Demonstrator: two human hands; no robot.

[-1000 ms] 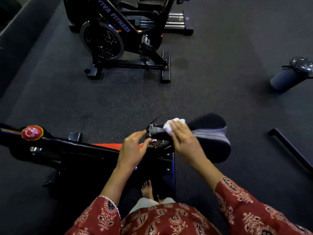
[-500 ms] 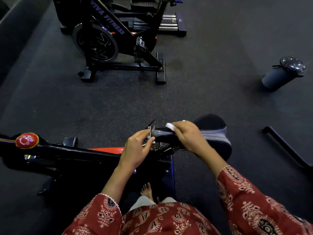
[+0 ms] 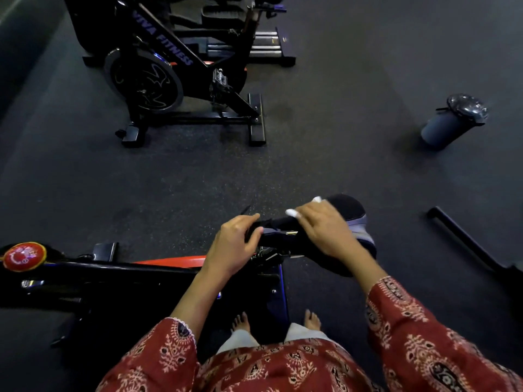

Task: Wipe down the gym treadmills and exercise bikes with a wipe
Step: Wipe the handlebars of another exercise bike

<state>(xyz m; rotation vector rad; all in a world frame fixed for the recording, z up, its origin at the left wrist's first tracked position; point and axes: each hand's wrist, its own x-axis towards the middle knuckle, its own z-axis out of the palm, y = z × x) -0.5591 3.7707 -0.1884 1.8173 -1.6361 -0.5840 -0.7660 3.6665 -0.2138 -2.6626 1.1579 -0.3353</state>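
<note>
Right hand (image 3: 325, 232): fingers curled over white wipe (image 3: 291, 213), pressing it onto top of saddle (image 3: 349, 210). Left hand (image 3: 233, 247): thumb and fingers gripping the saddle's narrow front end. Saddle belongs to near exercise bike (image 3: 127, 274); red knob (image 3: 24, 256) at its left end. Second bike (image 3: 169, 80) beyond, well apart. Dark canister (image 3: 450, 125) on floor (image 3: 339, 123), far right.

Both forearms are extended forward. The left hand (image 3: 235, 244) is curled, with thumb and fingers pinched on the nose of a black padded bike saddle (image 3: 346, 206). The right hand (image 3: 325, 230) is laid palm-down, with fingers closed over a crumpled white wipe (image 3: 291, 213).
</note>
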